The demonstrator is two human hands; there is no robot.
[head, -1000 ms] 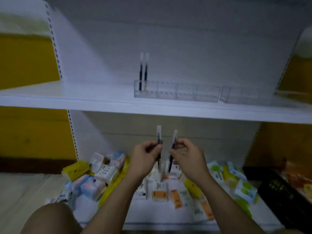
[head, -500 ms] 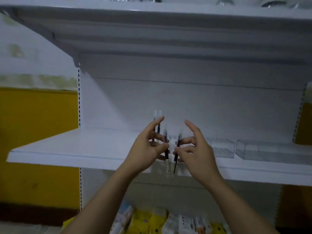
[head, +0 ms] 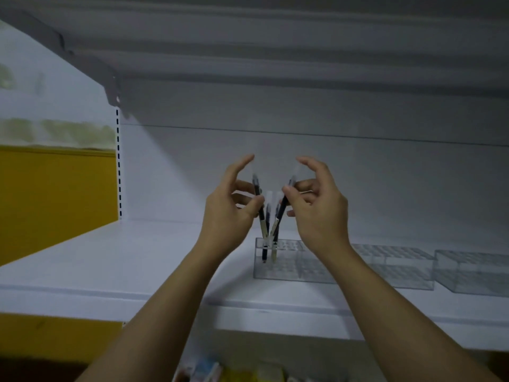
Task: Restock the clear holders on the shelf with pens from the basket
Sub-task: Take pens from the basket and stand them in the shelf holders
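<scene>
My left hand [head: 228, 213] pinches a pen [head: 256, 186], my right hand [head: 316, 213] a second pen [head: 281, 209], spare fingers [head: 242, 164] fanned clear. The tips tilt inward, I judge to aim at the holder [head: 292, 270] just below my hands (two pens [head: 265, 253] stand there already).

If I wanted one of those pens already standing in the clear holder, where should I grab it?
Probably pinch the standing pen by its upper barrel, coming from above, and lift straight up. Its lower end sits in a slot of the clear holder, so only the top stands free.
</scene>
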